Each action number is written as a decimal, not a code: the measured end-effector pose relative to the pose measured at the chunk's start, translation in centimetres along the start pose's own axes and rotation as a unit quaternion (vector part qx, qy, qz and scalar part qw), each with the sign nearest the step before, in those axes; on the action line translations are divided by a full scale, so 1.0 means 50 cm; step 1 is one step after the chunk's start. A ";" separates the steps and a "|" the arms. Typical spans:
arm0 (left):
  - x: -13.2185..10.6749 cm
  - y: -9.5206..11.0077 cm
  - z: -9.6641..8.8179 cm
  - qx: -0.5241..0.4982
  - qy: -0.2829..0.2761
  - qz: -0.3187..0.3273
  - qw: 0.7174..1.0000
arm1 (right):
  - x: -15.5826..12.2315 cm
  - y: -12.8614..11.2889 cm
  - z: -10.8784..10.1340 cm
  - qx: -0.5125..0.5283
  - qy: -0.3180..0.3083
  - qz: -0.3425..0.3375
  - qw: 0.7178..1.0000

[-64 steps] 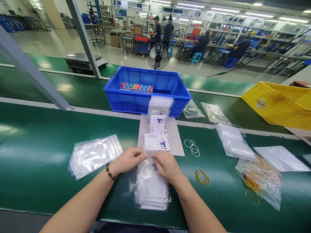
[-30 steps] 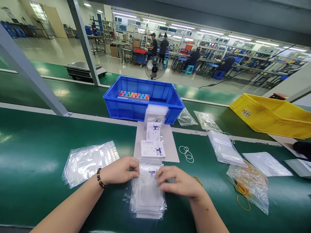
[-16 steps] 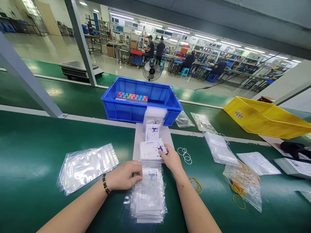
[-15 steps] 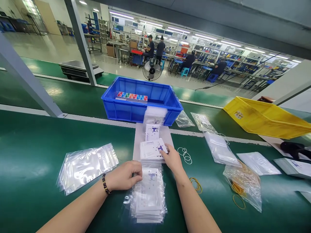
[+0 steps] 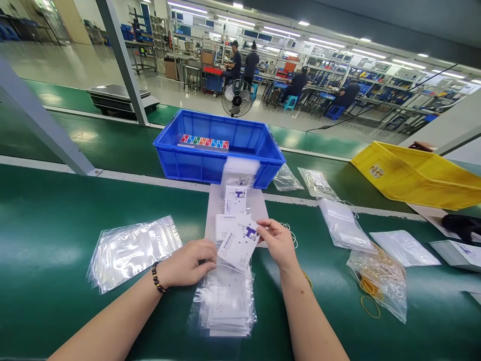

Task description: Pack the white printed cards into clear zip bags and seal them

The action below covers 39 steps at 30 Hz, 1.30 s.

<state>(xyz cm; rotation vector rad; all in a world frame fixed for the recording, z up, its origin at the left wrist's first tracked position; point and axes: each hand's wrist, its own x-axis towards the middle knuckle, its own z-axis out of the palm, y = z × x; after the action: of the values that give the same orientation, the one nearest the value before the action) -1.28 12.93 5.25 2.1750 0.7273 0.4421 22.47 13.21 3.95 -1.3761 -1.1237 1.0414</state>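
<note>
A white printed card (image 5: pixel 239 244) with a purple design is pinched at its upper right corner by my right hand (image 5: pixel 277 244). The card is tilted over the top of a pile of clear bags (image 5: pixel 229 303) with similar cards inside. My left hand (image 5: pixel 191 261) has its fingers curled closed at the left side of the top bag's mouth, apparently on the plastic bag; its fingertips are partly hidden. Just beyond is a stack of cards (image 5: pixel 224 226) lying on a pale board (image 5: pixel 211 210). Further back stand more cards (image 5: pixel 236 199) and bagged ones (image 5: pixel 240 173).
A blue bin (image 5: pixel 191 168) holding colourful boxes (image 5: pixel 205 142) stands behind. Flat clear bags (image 5: pixel 135 253) lie left. On the right are bundled bags (image 5: pixel 343 223), a bag of rubber bands (image 5: pixel 379 281) and a yellow bin (image 5: pixel 413 175). A metal post (image 5: pixel 122 60) rises back left.
My right hand has lifted one card off the stack and brought it nearer, turned at an angle over the bagged pile. My left hand has stayed beside the bag. The head view has shifted slightly.
</note>
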 end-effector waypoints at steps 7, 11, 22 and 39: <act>0.001 0.002 0.005 -0.074 0.031 0.009 0.997 | -0.027 -0.015 0.013 -0.111 -0.269 -0.030 0.956; 0.002 0.004 0.006 -0.115 0.043 -0.033 0.992 | -0.026 -0.008 0.025 -0.226 -0.244 -0.082 0.940; 0.006 -0.004 0.002 -0.032 0.011 -0.110 0.993 | 0.025 0.053 0.010 -0.277 0.079 -0.023 0.957; 0.007 -0.013 0.010 -0.117 0.047 -0.098 0.987 | -0.022 -0.018 0.009 -0.070 -0.107 -0.039 0.991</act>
<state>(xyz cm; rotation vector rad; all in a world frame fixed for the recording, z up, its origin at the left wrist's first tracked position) -0.99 13.21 4.46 1.8536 0.8846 0.5028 21.75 12.23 4.84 -1.3395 -1.4215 1.0896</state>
